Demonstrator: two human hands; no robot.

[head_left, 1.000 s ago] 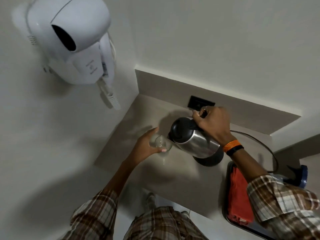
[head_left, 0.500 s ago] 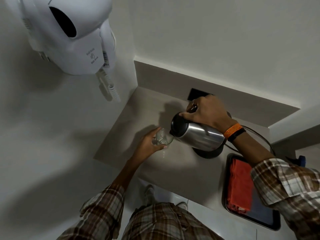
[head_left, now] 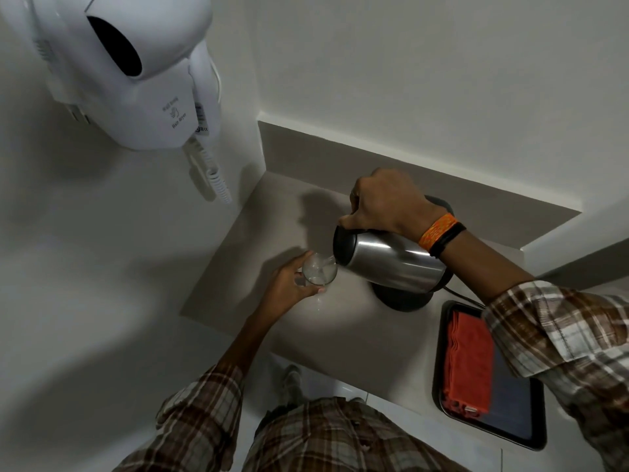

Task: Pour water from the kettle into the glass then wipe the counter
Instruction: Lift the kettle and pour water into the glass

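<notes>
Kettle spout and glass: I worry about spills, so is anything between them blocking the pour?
Nothing visible. The kettle, tilted by the right hand, has its spout at the rim of the glass, which the left hand holds.

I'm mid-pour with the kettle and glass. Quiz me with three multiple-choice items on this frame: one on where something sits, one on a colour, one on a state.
1. Where does the folded cloth lie?
A. On the dark tray at the right
B. Under the kettle base
C. Draped over the wall hair dryer

2. What colour is that cloth?
A. Blue
B. Orange-red
C. White

3. How is the kettle held just now?
A. Upright on its base
C. Lying flat on the counter
B. Lifted and tipped, spout at the glass

Answers:
1 A: the cloth rests on the tray.
2 B: it shows orange-red against the dark tray.
3 B: the right hand tilts the kettle off its base, with water running into the glass that the left hand grips.
</notes>
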